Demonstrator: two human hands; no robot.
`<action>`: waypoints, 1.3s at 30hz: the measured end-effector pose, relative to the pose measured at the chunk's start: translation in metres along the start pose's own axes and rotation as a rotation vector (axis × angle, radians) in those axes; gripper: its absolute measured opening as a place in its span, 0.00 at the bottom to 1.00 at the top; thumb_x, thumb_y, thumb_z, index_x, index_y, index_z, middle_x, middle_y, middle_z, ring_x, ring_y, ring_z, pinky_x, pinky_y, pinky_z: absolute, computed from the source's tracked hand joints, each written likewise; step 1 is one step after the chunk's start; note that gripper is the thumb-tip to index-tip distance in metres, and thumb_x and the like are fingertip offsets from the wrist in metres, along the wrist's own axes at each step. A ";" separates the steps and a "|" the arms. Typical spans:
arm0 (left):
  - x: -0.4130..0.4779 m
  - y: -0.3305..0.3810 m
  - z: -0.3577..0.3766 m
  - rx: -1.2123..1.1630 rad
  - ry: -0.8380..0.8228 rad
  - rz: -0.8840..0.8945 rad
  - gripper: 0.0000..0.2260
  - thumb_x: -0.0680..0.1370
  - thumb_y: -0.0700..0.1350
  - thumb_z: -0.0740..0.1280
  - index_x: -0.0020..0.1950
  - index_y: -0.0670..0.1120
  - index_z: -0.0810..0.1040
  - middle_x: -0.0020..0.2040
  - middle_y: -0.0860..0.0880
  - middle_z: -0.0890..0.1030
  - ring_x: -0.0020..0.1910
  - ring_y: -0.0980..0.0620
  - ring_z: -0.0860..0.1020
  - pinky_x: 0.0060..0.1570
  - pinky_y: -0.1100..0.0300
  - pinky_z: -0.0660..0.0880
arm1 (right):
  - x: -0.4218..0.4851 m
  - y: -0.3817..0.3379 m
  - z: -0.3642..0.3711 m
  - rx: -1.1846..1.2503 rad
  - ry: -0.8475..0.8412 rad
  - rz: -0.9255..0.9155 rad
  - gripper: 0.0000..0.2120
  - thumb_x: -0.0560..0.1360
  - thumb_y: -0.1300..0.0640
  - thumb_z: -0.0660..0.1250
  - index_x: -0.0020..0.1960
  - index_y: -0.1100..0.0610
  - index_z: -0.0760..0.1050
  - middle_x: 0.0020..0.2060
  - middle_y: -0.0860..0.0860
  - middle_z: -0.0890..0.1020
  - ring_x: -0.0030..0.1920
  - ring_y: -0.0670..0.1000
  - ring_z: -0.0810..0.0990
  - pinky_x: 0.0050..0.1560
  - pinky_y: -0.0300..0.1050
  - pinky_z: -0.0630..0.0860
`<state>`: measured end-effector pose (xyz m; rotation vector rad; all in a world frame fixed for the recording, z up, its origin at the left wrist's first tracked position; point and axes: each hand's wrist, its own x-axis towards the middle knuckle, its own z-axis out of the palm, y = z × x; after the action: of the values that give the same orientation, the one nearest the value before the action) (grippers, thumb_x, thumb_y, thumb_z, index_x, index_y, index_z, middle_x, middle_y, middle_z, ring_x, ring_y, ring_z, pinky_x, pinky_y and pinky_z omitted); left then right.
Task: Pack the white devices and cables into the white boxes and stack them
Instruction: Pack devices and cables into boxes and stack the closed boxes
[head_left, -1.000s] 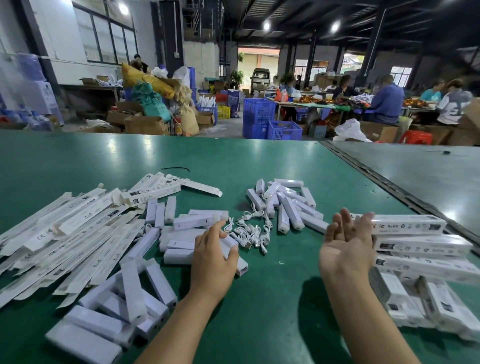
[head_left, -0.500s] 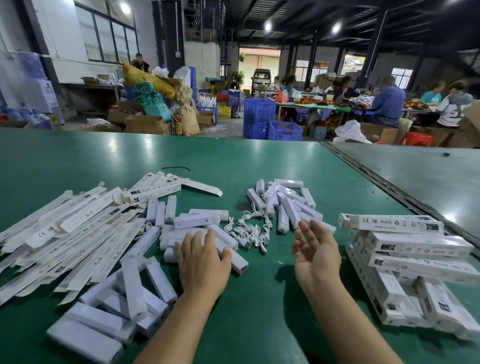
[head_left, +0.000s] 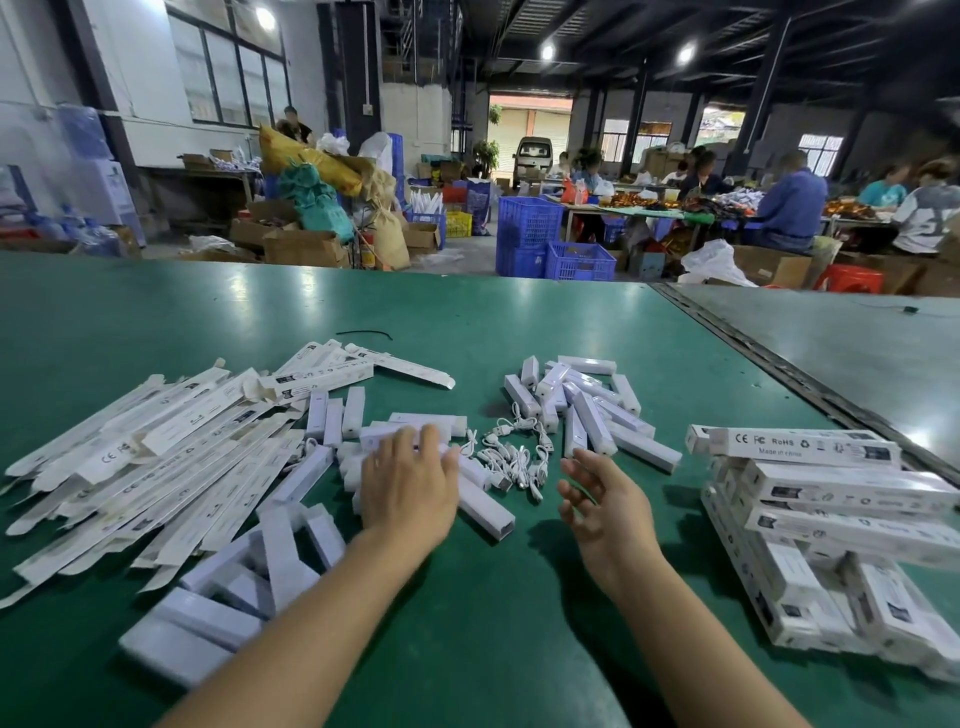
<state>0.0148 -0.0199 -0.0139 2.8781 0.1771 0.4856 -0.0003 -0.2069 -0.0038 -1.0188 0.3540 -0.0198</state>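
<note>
Green warehouse table (head_left: 467, 322). The left grip (head_left: 408, 488) lies flat and open on loose white blocks (head_left: 483, 506). The right grip (head_left: 605, 506) hovers open and empty beside the cables (head_left: 511, 457), with white devices (head_left: 587, 410) just beyond and filled boxes (head_left: 841, 493) stacked at right. Probably gathering parts; the next move calls for pinching out one cable.

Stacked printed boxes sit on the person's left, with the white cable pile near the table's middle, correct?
No: the head view shows the stacked printed boxes on the person's right; the white cable pile is near the middle of the table.

green table (head_left: 519, 322), white boxes (head_left: 841, 488), white cables (head_left: 511, 457), blue crates (head_left: 530, 228)
</note>
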 end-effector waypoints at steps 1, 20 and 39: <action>0.011 -0.008 -0.008 0.044 0.014 -0.001 0.18 0.84 0.52 0.52 0.72 0.46 0.64 0.68 0.44 0.71 0.65 0.45 0.70 0.61 0.50 0.68 | 0.000 0.001 0.000 -0.027 -0.014 -0.007 0.03 0.77 0.59 0.67 0.48 0.58 0.79 0.35 0.49 0.84 0.35 0.49 0.77 0.36 0.41 0.72; 0.051 -0.145 -0.047 0.628 -0.187 -0.264 0.15 0.78 0.34 0.59 0.59 0.49 0.75 0.55 0.49 0.79 0.51 0.50 0.78 0.45 0.60 0.73 | 0.000 0.011 0.003 -0.150 -0.155 -0.034 0.07 0.77 0.53 0.69 0.42 0.55 0.78 0.32 0.48 0.81 0.30 0.48 0.75 0.34 0.42 0.70; 0.055 0.008 -0.075 -0.743 0.174 -0.186 0.09 0.82 0.40 0.59 0.57 0.50 0.76 0.53 0.46 0.79 0.40 0.51 0.75 0.30 0.60 0.67 | -0.003 0.018 0.008 -0.174 -0.330 0.006 0.10 0.75 0.53 0.69 0.41 0.59 0.76 0.35 0.54 0.81 0.31 0.50 0.78 0.31 0.39 0.77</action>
<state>0.0413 -0.0047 0.0742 2.0765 0.2299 0.6075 -0.0031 -0.1897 -0.0144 -1.1715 0.0572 0.1858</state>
